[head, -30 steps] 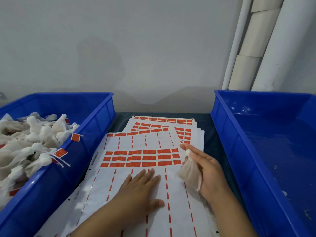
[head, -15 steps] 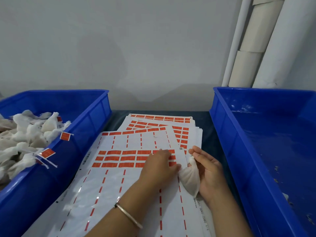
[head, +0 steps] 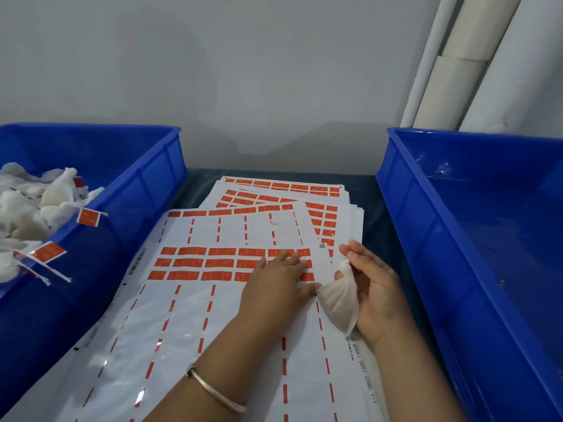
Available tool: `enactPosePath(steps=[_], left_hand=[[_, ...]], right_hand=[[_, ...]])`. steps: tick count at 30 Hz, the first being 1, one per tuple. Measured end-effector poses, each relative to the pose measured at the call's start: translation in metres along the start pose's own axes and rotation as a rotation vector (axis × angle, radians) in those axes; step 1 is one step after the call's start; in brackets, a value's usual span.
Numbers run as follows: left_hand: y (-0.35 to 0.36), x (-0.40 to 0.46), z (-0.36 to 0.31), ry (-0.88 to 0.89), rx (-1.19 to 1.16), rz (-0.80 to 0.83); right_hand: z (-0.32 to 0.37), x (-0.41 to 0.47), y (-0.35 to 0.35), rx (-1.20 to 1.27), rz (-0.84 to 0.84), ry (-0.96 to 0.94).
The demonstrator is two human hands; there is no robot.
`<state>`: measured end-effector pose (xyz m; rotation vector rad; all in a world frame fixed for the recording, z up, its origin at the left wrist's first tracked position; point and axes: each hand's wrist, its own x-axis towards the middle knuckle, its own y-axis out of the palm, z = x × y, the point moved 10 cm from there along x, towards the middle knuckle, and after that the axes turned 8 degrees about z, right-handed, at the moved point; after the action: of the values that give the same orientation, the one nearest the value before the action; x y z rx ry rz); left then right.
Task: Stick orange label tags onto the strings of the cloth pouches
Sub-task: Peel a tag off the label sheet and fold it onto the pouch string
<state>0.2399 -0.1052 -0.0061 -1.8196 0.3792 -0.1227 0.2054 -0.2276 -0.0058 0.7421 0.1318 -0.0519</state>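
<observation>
A white label sheet (head: 195,300) lies on top of a stack in the middle, with rows of orange label tags (head: 201,263) across it. My left hand (head: 277,284) rests on the right end of those rows, fingertips on the orange tags. My right hand (head: 371,287) holds a small white cloth pouch (head: 339,303) just right of the sheet's edge, thumb and fingers around its gathered neck. The pouch's string is hidden.
A blue bin (head: 146,184) on the left holds several white pouches (head: 27,205) carrying orange tags (head: 88,217). Another blue bin (head: 432,226) stands on the right with only small scraps inside. More label sheets (head: 283,190) lie behind. White pipes (head: 457,62) run up the wall.
My left hand slid forward from the lower, bare part of the sheet up onto the orange tag rows. My right hand stayed beside the sheet with the pouch.
</observation>
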Motion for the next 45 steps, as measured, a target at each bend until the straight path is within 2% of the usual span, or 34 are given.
enactPosePath(steps=[11,18,26,33,40,45], left_hand=[[-0.007,-0.001,-0.004,-0.004,0.081,0.019],[-0.008,-0.005,-0.017,0.072,0.217,-0.001],[-0.008,-0.005,-0.015,0.053,0.159,0.000],[-0.013,-0.008,-0.008,0.078,-0.162,-0.068],[0.001,0.002,-0.006,0.018,-0.107,0.084],[-0.001,-0.003,-0.006,-0.017,-0.083,0.050]], right_hand=[[-0.003,0.002,0.002,-0.095,0.008,0.001],[-0.002,0.000,0.004,-0.114,0.008,-0.005],[-0.002,0.000,0.005,-0.116,-0.003,0.002],[-0.003,0.000,0.009,-0.115,0.029,0.013],[-0.003,0.000,0.009,-0.110,0.026,-0.005],[-0.001,0.000,0.010,-0.104,0.028,-0.024]])
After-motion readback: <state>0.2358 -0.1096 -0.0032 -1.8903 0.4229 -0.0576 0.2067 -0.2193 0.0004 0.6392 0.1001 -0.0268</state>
